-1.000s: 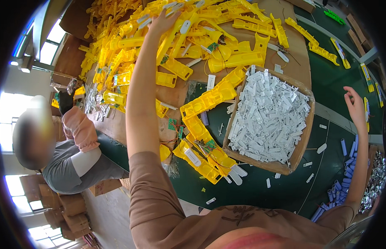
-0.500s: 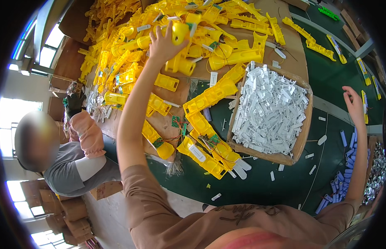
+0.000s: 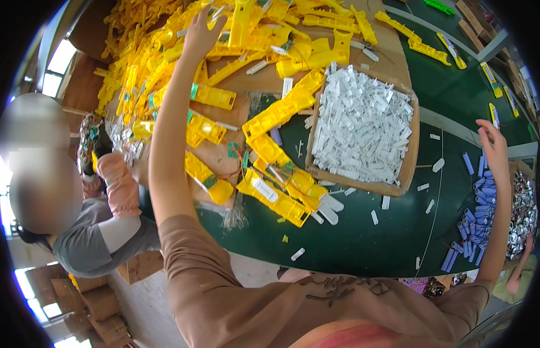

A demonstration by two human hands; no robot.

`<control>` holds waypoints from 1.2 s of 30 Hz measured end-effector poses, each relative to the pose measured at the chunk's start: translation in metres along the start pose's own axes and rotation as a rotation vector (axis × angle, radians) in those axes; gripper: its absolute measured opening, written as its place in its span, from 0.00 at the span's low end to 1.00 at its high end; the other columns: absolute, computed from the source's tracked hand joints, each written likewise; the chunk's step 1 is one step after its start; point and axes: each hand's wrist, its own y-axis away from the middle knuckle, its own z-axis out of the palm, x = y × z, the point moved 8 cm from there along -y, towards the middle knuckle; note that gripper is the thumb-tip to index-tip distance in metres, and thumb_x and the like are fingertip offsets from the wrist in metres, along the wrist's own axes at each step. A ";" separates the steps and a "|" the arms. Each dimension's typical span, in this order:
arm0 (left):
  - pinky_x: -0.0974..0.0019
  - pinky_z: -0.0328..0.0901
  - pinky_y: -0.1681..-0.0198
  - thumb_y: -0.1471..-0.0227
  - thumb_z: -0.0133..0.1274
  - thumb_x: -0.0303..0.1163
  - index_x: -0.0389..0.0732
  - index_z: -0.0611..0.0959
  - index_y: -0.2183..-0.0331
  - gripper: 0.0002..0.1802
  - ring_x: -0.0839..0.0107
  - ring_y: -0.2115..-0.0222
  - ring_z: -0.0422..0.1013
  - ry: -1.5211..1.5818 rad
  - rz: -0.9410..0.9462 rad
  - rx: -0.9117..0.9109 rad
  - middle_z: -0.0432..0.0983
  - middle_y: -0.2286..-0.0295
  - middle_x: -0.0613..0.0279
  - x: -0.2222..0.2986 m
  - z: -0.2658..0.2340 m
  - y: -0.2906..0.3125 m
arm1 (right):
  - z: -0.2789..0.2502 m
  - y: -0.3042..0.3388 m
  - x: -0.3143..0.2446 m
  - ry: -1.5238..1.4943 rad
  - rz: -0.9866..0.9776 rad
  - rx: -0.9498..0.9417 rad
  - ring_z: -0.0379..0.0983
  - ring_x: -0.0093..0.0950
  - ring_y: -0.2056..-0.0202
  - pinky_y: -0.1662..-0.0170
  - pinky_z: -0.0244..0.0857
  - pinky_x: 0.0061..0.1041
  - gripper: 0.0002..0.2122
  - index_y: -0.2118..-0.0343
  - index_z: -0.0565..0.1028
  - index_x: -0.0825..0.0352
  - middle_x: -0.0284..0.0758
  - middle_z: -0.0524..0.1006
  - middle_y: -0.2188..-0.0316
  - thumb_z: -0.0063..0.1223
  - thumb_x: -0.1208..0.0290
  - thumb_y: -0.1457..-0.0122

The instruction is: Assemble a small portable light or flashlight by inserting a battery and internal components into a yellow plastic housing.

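My left hand (image 3: 202, 33) is stretched far out over the heap of yellow plastic housings (image 3: 165, 49), its fingers apart, with no piece plainly held. Beside it stands a long yellow housing (image 3: 239, 26). On the right, my right hand (image 3: 495, 149) hovers over the table, empty, its fingers loosely apart. Nearest to it are a pile of blue-violet cylindrical cells (image 3: 483, 211) and a yellow and white assembled strip (image 3: 494, 116). Between my arms lie joined yellow housings (image 3: 281, 119) with wires, green circuit boards (image 3: 238, 152) and white slips.
A cardboard box (image 3: 414, 151) full of small white plastic parts stands mid-table. Loose white pieces (image 3: 386, 202) are scattered on the green table (image 3: 351, 249). Shiny metal parts (image 3: 522, 214) fill a box at far right. A co-worker (image 3: 98, 232) works at the left.
My left hand has moved farther up and left, away from the rounded yellow housing it was at. My right hand stays raised on the right. The whole view has shifted slightly.
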 end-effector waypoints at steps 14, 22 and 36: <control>0.56 0.57 0.52 0.56 0.51 0.47 0.42 0.67 0.52 0.31 0.55 0.57 0.63 0.025 0.172 -0.576 0.66 0.58 0.52 0.158 -0.040 0.203 | 0.034 0.053 -0.110 -0.157 -0.296 -0.014 0.67 0.19 0.72 0.65 0.61 0.18 0.10 0.62 0.71 0.69 0.33 0.73 0.69 0.43 0.73 0.45; 0.55 0.49 0.45 0.67 0.56 0.24 0.49 0.71 0.58 0.28 0.57 0.47 0.49 -0.158 0.610 -0.750 0.52 0.48 0.54 0.228 -0.049 0.234 | 0.044 0.089 -0.122 -0.167 -0.381 -0.070 0.69 0.22 0.69 0.65 0.61 0.18 0.09 0.64 0.72 0.68 0.34 0.74 0.68 0.43 0.73 0.45; 0.43 0.42 0.45 0.61 0.50 0.25 0.53 0.61 0.49 0.34 0.64 0.47 0.51 -0.543 0.773 -0.551 0.55 0.50 0.56 0.349 -0.154 0.199 | 0.172 0.082 -0.262 -0.588 -0.583 -0.271 0.69 0.26 0.63 0.58 0.62 0.22 0.24 0.52 0.63 0.68 0.39 0.71 0.63 0.50 0.58 0.48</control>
